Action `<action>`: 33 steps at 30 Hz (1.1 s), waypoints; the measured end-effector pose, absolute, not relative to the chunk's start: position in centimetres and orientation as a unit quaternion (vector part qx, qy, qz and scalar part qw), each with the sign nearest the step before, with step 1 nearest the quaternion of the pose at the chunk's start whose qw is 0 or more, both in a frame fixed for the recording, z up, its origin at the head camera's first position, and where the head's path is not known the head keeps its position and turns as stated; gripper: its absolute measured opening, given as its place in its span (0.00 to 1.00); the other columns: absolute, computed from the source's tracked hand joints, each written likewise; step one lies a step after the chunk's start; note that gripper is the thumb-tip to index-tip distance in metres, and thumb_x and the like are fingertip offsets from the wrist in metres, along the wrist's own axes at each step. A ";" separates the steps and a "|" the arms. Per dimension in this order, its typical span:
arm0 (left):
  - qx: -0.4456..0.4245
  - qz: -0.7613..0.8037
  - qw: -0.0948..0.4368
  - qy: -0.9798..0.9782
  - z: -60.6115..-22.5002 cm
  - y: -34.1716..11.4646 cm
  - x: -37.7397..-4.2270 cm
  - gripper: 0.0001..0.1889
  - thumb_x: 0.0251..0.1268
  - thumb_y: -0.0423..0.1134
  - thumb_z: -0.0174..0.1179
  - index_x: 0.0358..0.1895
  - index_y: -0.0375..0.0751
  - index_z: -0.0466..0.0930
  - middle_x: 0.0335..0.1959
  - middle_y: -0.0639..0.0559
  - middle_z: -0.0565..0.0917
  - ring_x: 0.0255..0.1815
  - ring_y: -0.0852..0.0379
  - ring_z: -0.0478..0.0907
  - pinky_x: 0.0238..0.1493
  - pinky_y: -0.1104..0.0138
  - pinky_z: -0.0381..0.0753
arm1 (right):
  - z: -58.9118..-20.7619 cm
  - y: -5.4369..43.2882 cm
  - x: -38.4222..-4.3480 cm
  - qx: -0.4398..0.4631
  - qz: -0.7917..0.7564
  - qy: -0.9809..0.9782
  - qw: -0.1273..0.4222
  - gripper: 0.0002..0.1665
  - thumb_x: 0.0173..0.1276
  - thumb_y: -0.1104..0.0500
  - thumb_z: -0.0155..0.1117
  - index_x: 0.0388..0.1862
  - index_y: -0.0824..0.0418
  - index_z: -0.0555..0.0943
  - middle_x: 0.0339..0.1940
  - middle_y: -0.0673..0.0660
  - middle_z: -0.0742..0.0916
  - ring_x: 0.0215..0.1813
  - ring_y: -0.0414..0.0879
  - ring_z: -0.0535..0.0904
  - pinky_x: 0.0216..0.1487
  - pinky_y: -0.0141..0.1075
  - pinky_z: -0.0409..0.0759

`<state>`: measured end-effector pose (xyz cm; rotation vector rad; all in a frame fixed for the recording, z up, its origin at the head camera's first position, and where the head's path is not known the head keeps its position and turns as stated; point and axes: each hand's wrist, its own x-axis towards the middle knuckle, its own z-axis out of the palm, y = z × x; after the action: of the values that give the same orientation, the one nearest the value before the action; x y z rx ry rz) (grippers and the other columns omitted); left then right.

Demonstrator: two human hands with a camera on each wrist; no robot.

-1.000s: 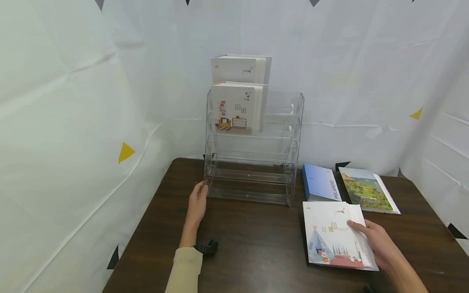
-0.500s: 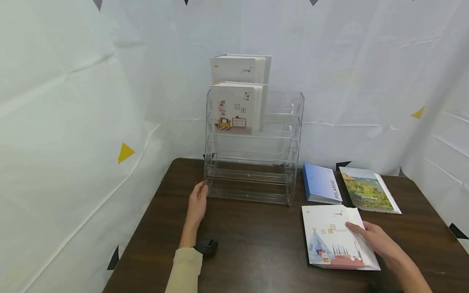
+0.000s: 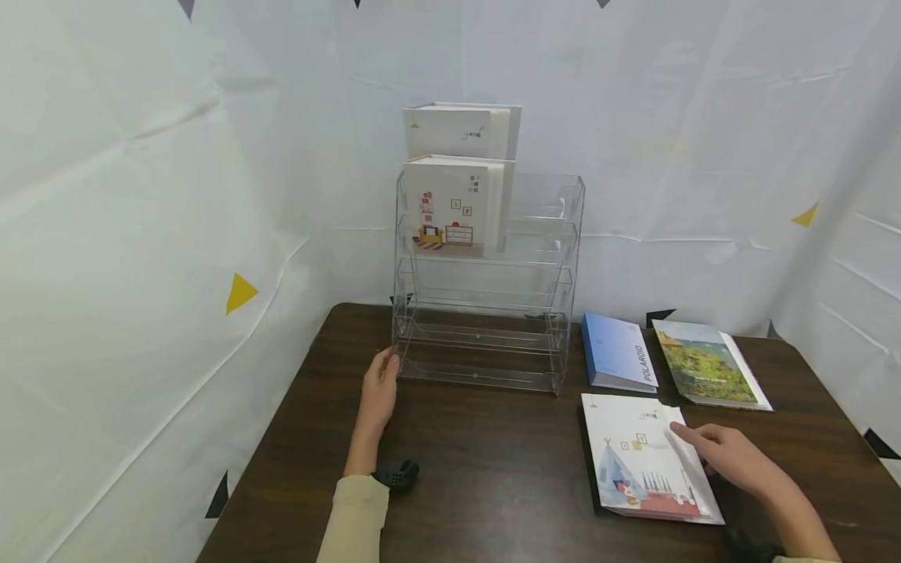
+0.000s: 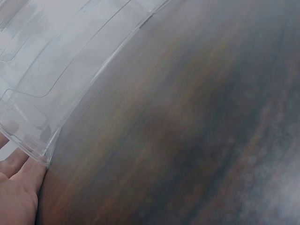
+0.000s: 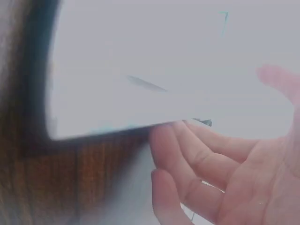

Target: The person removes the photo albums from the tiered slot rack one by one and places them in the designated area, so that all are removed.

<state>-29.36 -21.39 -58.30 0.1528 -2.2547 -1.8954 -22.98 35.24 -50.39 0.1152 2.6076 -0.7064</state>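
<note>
A clear tiered acrylic rack [image 3: 486, 301] stands at the back of the dark table. My left hand [image 3: 381, 389] touches its lower left corner, fingers extended along the side panel; in the left wrist view the fingers [image 4: 29, 171] show behind that corner. At the right front lies a white album [image 3: 640, 453] with a drawn tent on its cover. Over its right edge is my right hand [image 3: 728, 457], thumb above the cover. In the right wrist view the thumb is spread from the loosely bent fingers [image 5: 166, 145], whose tips are at the album's edge.
Two white albums, one in front [image 3: 450, 207] and one behind [image 3: 446, 133], stand at the left of the rack's upper tiers. Right of the rack lie a blue POLAROID album [image 3: 619, 352] and a landscape-covered album [image 3: 706, 367]. White sheeting [image 3: 669, 156] hangs behind.
My right hand has loosened from the white album's right edge and shifted slightly right. The album has settled a little lower and turned slightly. The left hand stays at the rack.
</note>
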 end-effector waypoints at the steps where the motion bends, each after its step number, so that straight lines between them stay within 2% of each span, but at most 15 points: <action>1: 0.052 -0.640 0.097 -0.760 -58.3 -21.4 -29.4 0.29 0.90 0.57 0.47 0.81 0.43 0.68 0.80 0.39 0.71 0.85 0.37 0.64 0.85 0.39 0.62 | -50.3 35.2 -23.0 0.043 -0.255 0.941 0.218 0.55 0.84 0.28 0.44 0.65 0.84 0.75 0.52 0.75 0.86 0.45 0.53 0.85 0.48 0.52 0.87; 5: 0.050 -0.643 0.102 -0.757 -58.3 -21.5 -29.3 0.29 0.90 0.55 0.48 0.80 0.42 0.69 0.80 0.38 0.72 0.84 0.37 0.65 0.84 0.39 0.63 | -50.0 35.1 -23.3 0.033 -0.243 0.946 0.213 0.53 0.83 0.29 0.48 0.63 0.82 0.76 0.49 0.72 0.87 0.43 0.51 0.84 0.46 0.50 0.87; 10: 0.053 -0.649 0.100 -0.752 -58.3 -21.4 -29.4 0.28 0.89 0.55 0.48 0.80 0.43 0.70 0.80 0.39 0.72 0.84 0.38 0.65 0.85 0.40 0.62 | -49.4 34.9 -23.8 0.022 -0.217 0.955 0.200 0.49 0.83 0.30 0.50 0.59 0.80 0.78 0.51 0.75 0.86 0.48 0.59 0.84 0.49 0.57 0.86; 13: 0.051 -0.652 0.098 -0.750 -58.4 -21.4 -29.4 0.28 0.89 0.55 0.48 0.80 0.43 0.69 0.80 0.39 0.72 0.84 0.38 0.64 0.85 0.41 0.61 | -48.5 34.5 -24.3 0.020 -0.216 0.960 0.178 0.48 0.84 0.31 0.50 0.60 0.79 0.79 0.50 0.74 0.87 0.47 0.59 0.84 0.46 0.55 0.86; 17: 0.046 -0.654 0.099 -0.748 -58.4 -21.5 -29.4 0.29 0.89 0.55 0.48 0.80 0.42 0.69 0.80 0.38 0.72 0.84 0.37 0.64 0.85 0.40 0.61 | -46.7 33.1 -25.3 -0.005 -0.227 0.967 0.118 0.45 0.86 0.34 0.50 0.63 0.78 0.78 0.46 0.70 0.88 0.43 0.56 0.83 0.39 0.47 0.84; 20: 0.048 -0.652 0.101 -0.750 -58.4 -21.5 -29.4 0.29 0.90 0.55 0.48 0.80 0.41 0.69 0.80 0.37 0.72 0.84 0.37 0.65 0.85 0.39 0.61 | -44.9 31.3 -26.1 -0.027 -0.240 0.968 0.069 0.43 0.86 0.36 0.50 0.65 0.77 0.78 0.50 0.74 0.87 0.46 0.62 0.84 0.40 0.49 0.86; 23: 0.052 -0.649 0.101 -0.752 -58.4 -21.5 -29.4 0.29 0.90 0.55 0.48 0.80 0.42 0.69 0.79 0.38 0.73 0.84 0.37 0.65 0.85 0.40 0.63 | -42.9 29.1 -27.1 -0.054 -0.262 0.963 0.022 0.38 0.87 0.38 0.52 0.65 0.73 0.79 0.53 0.75 0.87 0.49 0.64 0.86 0.43 0.51 0.87; 28: 0.050 -0.651 0.098 -0.751 -58.3 -21.5 -29.4 0.29 0.89 0.56 0.48 0.79 0.43 0.70 0.79 0.39 0.73 0.84 0.37 0.65 0.84 0.41 0.64 | -39.5 24.7 -28.9 -0.112 -0.327 0.938 -0.036 0.29 0.87 0.43 0.55 0.67 0.66 0.80 0.52 0.68 0.90 0.49 0.57 0.87 0.40 0.38 0.83; 31: 0.045 -0.654 0.100 -0.749 -58.3 -21.4 -29.4 0.28 0.89 0.56 0.47 0.78 0.44 0.70 0.79 0.41 0.74 0.84 0.39 0.65 0.85 0.42 0.63 | -37.7 22.2 -30.0 -0.141 -0.365 0.918 -0.062 0.29 0.86 0.43 0.57 0.71 0.62 0.77 0.56 0.67 0.90 0.54 0.58 0.86 0.46 0.39 0.82; 33: 0.042 -0.656 0.103 -0.746 -58.2 -21.3 -29.4 0.27 0.90 0.55 0.47 0.78 0.43 0.70 0.78 0.40 0.74 0.84 0.39 0.66 0.85 0.42 0.63 | -36.7 20.6 -30.8 -0.154 -0.391 0.904 -0.080 0.29 0.85 0.44 0.59 0.74 0.60 0.75 0.58 0.66 0.89 0.58 0.60 0.85 0.51 0.43 0.81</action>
<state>-29.43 -21.31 -58.25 0.1235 -2.2031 -1.9365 -30.84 20.60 -36.69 -0.5099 2.9945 -1.2940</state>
